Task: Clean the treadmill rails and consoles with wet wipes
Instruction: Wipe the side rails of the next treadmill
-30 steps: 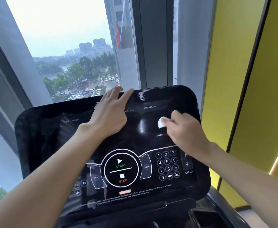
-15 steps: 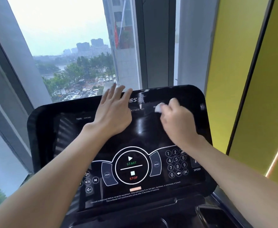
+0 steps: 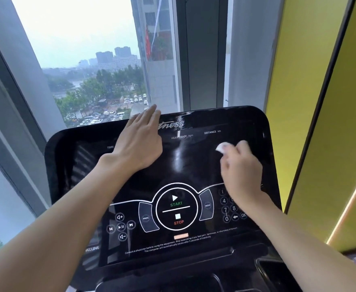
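Note:
The glossy black treadmill console (image 3: 181, 165) fills the middle of the head view, with START and STOP buttons and a number keypad low down. My left hand (image 3: 140, 142) lies flat with straight fingers on the console's upper middle, fingertips reaching its top edge. My right hand (image 3: 241, 167) is on the console's upper right and pinches a small white wet wipe (image 3: 221, 148) against the dark screen under the DISTANCE label. Most of the wipe is hidden by my fingers.
A tall window (image 3: 92, 81) stands behind the console, overlooking a car park and buildings. A yellow wall (image 3: 312, 102) runs close along the right side. A black tray recess (image 3: 278, 272) sits below the console at the lower right.
My right hand with the wipe went up to the console's top, then came down and to the right. My left hand stayed flat on the upper console. The view shifted slightly.

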A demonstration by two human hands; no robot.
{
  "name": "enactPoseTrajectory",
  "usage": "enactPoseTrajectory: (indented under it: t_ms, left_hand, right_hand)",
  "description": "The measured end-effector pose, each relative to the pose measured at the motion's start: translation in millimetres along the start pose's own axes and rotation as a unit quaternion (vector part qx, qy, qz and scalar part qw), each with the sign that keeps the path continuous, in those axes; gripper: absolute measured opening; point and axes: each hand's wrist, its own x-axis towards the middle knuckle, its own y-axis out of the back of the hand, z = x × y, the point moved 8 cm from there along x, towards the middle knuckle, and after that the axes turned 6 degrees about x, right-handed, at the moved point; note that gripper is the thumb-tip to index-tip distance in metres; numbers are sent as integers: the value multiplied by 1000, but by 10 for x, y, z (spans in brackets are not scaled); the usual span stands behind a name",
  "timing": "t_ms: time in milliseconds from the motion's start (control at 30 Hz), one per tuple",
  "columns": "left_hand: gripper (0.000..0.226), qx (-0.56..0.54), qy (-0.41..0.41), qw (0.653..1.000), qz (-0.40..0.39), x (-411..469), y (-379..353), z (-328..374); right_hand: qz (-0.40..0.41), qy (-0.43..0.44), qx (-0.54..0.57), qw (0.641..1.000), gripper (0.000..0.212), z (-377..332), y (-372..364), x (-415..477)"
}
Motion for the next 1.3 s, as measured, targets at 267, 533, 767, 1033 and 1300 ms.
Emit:
enactPoseTrajectory:
  t_ms: [267,533,767,1033,1300]
  left_hand:
    - [61,57,13,998,-6,-20,-21,-119]
    - [56,-3,-25,1000,3,-91,54,-296]
    - [60,30,-12,999,-10,-125,-20,-403]
    - [67,56,-61,996,35,-395,-8,-653]
    - [69,105,-17,994,31,-606,39,-1079]
  right_hand:
    - [33,-52,17,998,29,-146,-35,383]
    - [40,12,-6,999,27,-425,-148,425]
    - [10,105,-55,993,22,-520,-265,79]
    - [16,131,-40,990,20,-702,-308,-37]
    - [14,115,-41,992,25,-1004,-456,171]
